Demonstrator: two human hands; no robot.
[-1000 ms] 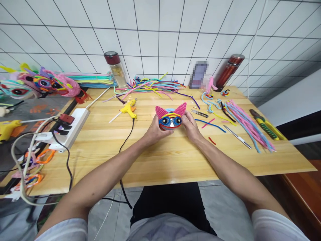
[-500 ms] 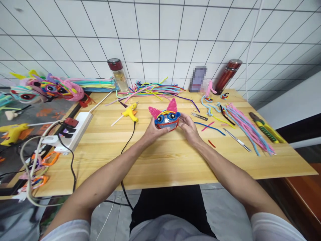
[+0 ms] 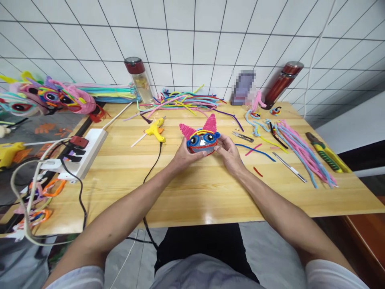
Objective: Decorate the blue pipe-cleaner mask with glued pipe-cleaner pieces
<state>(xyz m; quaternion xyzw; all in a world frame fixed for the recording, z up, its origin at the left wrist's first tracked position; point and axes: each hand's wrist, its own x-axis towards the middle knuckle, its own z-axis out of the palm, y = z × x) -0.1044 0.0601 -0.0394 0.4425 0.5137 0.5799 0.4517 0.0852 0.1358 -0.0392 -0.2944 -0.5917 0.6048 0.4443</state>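
The left hand and right hand, partly curled, hold the toy head; left of it lies a glue gun.

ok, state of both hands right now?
Left hand: closed on one side of the toy head.
Right hand: closed on its other side.

Between the bare left hand, the bare right hand and the near edge, the pale wooden tabletop gives open room. Leftward, a yellow plastic glue gun and its thin black cord obstruct passage; rightward, a fuzzy blue stem and slim silver craft knife do. Behind, a multicoloured heap of fuzzy stems blocks the far side.
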